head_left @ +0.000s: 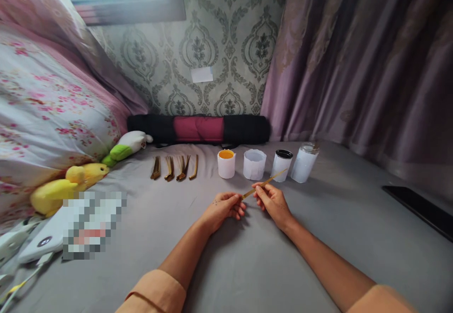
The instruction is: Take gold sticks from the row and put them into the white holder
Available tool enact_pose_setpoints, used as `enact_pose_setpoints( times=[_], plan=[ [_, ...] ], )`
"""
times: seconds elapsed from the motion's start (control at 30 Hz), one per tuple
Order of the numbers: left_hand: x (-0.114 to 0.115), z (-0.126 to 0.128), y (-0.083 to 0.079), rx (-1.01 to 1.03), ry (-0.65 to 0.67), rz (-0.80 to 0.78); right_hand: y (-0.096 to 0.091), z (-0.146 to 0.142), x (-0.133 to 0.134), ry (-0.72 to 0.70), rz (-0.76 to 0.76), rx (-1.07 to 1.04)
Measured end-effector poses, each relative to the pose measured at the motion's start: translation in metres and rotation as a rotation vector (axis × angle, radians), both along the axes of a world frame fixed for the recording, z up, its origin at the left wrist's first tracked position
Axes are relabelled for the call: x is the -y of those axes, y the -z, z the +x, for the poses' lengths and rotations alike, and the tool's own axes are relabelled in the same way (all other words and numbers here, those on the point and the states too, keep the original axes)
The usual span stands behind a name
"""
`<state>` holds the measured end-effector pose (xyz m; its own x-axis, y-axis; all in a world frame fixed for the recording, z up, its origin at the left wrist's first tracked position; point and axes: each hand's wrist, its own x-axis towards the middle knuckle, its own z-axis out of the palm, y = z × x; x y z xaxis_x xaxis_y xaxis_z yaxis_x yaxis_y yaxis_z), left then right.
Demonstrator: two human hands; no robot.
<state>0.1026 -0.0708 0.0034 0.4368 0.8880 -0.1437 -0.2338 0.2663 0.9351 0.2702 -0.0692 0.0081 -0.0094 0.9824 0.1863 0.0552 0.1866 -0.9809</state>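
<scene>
My left hand [228,206] pinches the lower end of a thin gold-coloured strip [248,193]. Higher up the same strip, the fingers of my right hand [272,199] are closed on it, and its narrow tip slants up to the right. Behind my hands stand a white-wrapped cup with orange inside [226,165], a wide white tub [255,165], a white-wrapped can with a black inside [281,167] and a white-wrapped glass jar [303,164]. The strip's tip overlaps the black-lined can in view; whether they touch I cannot tell.
Left of the cups lie several bundles of gold strips [170,169] and a single gold strip [194,167]. A black and maroon roll [198,129] rests against the wall. Plush toys [88,173], a white device [44,241] with a cable and a pixelated item sit left; a black phone-like slab [419,209] lies right.
</scene>
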Motion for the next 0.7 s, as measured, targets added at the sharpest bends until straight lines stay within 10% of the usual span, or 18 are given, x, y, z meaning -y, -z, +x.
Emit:
enact_pose_setpoints(
  times=[0.7],
  plan=[
    [-0.0001, -0.0038, -0.0073, -0.009, -0.046, -0.073, 0.0042, 0.0033, -0.0041, 0.088, -0.053, -0.108]
  ],
)
